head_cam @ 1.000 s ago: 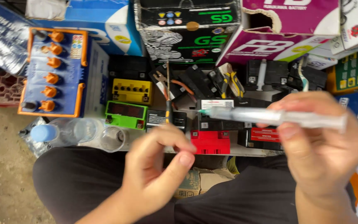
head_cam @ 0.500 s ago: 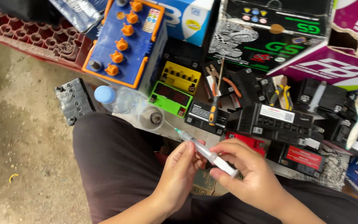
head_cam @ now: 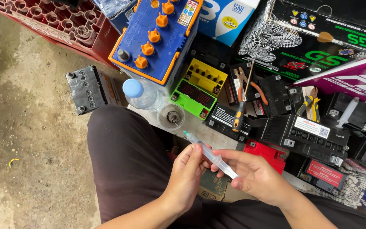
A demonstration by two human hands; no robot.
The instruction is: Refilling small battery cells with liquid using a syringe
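I see both hands on the syringe (head_cam: 212, 156): left hand (head_cam: 186, 176) fingers pinch its front, right hand (head_cam: 257, 178) fingers clamp the back, near a cup (head_cam: 170, 116)

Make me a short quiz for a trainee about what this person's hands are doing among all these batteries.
1. True or false: both hands are on the syringe.
2. Which way does the syringe's green tip point? A) toward the small clear cup B) toward the red battery C) toward the person's lap
3. Fill in: the screwdriver with the orange and black handle lies on a ____ battery.

Key:
1. True: the left hand pinches the barrel and the right hand holds the plunger end.
2. A
3. black
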